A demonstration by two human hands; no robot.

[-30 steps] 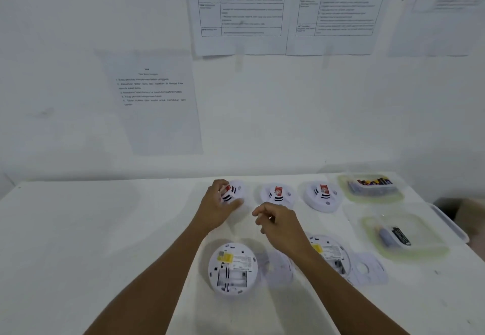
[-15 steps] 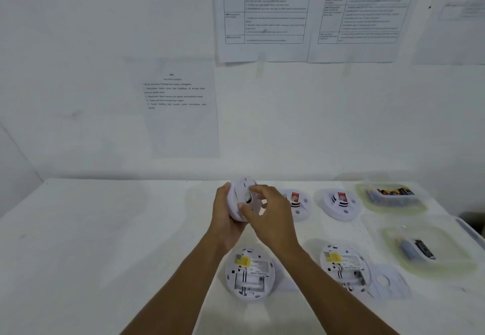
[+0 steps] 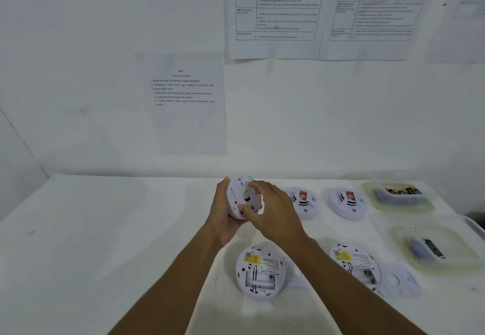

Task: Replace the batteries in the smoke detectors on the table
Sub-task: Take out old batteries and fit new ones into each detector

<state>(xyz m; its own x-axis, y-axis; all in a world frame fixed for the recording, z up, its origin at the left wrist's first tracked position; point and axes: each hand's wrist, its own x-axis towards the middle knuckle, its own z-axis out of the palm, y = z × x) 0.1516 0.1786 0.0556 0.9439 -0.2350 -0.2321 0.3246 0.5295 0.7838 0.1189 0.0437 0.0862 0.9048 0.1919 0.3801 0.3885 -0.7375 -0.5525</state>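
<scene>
A white round smoke detector (image 3: 242,195) is held up above the table, tilted with its back toward me. My left hand (image 3: 223,216) grips its left edge from behind. My right hand (image 3: 273,211) grips its back plate with fingers and thumb curled on it. Two closed detectors (image 3: 303,202) (image 3: 346,203) with red labels sit face up at the back. Two opened detectors (image 3: 259,271) (image 3: 354,263) lie back-up near me, battery bays exposed.
A loose round back cover (image 3: 399,279) lies right of the near detectors. Two clear tubs stand at the right: the far tub (image 3: 399,195) holds several batteries, the near tub (image 3: 430,248) holds a couple. The white table (image 3: 105,229) meets a wall with taped papers.
My left hand lifted the leftmost detector off the table and turned its back toward me. My right hand came onto its back plate. The view shifted left.
</scene>
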